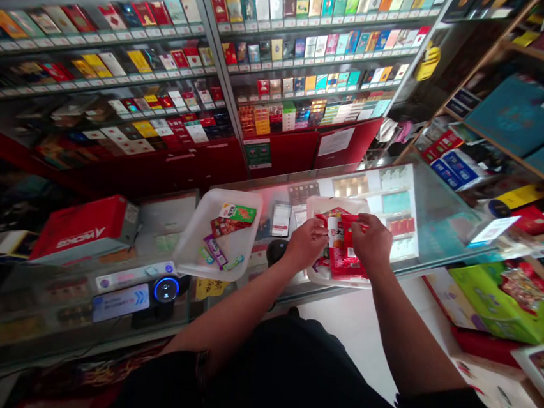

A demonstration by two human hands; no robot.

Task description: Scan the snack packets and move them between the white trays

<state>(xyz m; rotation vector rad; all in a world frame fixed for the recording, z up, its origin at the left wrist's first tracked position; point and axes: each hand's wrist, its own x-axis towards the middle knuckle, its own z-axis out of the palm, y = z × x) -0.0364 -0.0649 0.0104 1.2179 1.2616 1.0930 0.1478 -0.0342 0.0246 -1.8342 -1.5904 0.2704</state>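
Closest in, a red packet [347, 234], pinched at one side by the left hand [305, 240] and at the other by the right hand [373, 241], both grips drawn nearly closed. Partway along, by the look of it: packet in hand, not yet let go. (Impossible to tell from here, intact or opened.) Directly between the two grips, touching both, over the right tray [315, 203]; resting on the pile or just above, hard to say. Beneath, more red packets [349, 264], apparently left alone. Off to the left on the glass counter [444, 214], a phone-like device [281, 219], then the left tray [193, 248], with a purple packet [215, 252] and a green packet [246, 214], loose and out of either grip. Farthest off, behind the counter, rows of small boxes [275, 7].
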